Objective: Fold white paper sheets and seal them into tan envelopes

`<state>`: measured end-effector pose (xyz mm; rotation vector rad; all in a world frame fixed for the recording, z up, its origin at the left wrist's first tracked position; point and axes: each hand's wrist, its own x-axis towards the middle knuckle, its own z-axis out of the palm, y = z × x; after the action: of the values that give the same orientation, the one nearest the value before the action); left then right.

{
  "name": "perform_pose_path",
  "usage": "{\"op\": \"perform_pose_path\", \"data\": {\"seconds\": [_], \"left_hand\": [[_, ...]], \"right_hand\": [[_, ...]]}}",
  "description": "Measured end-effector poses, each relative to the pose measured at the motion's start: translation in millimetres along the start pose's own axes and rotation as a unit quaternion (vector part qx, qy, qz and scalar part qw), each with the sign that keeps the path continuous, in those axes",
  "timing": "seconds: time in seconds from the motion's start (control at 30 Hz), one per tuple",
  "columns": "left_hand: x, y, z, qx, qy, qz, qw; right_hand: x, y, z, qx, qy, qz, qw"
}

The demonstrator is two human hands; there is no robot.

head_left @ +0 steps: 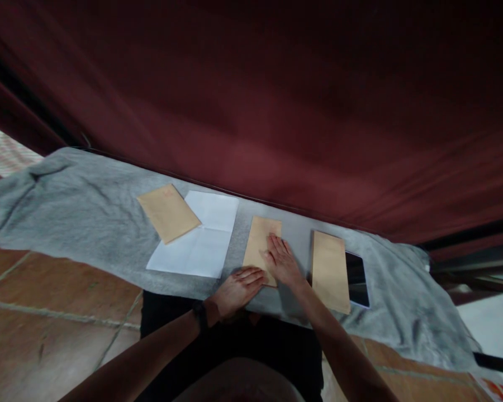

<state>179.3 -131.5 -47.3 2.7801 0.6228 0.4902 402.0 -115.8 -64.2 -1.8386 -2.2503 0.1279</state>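
A tan paper envelope [257, 240] lies flat in the middle of the cloth-covered surface. My right hand [283, 261] rests on it with the fingers stretched out, pressing on its right side. Across its lower left corner lies my left hand [240, 287], palm down and fingers extended. Both hands are open and grip nothing. Left of them, a second envelope [168, 214] with a faint red mark sits askew, partly covering a creased white sheet of paper [209, 245]. To the right is what looks like a stack of similar envelopes [330, 271].
A dark-screened tablet or phone [357, 279] is partly under the right-hand stack. Grey cloth [88, 206] covers the narrow surface, wrinkled at both ends. A dark red curtain [251, 128] hangs right behind it. Tiled floor [58, 312] shows in front. White paper [492, 324] lies far right.
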Motion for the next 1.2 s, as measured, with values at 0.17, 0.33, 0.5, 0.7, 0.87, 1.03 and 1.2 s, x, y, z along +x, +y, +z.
{"op": "perform_pose_path", "data": {"seconds": [0.17,0.33,0.5,0.7,0.87,1.03,1.2], "left_hand": [[-1,-1,5.0,-0.003,-0.008,0.004,1.0],[-2,-2,10.3,0.007,-0.007,-0.004,1.0],[-4,-3,12.2,0.016,-0.006,-0.01,1.0],[-4,0,6.7,0.026,-0.015,-0.024,0.999],[-5,2,3.6,0.021,-0.021,-0.024,0.999],[-5,2,2.9,0.02,-0.019,-0.024,0.999],[-3,4,1.3,0.025,-0.01,-0.021,0.999]], "right_hand": [[-35,-15,-7,0.03,-0.011,-0.047,0.998],[-40,-9,-13,0.043,-0.038,-0.078,0.995],[0,11,-13,0.011,-0.027,-0.002,1.0],[38,19,-13,-0.006,-0.025,0.064,0.998],[34,17,-9,-0.013,-0.025,0.068,0.997],[9,7,-4,-0.005,-0.012,0.033,0.999],[-21,-7,-5,0.004,-0.011,0.023,1.0]]}}
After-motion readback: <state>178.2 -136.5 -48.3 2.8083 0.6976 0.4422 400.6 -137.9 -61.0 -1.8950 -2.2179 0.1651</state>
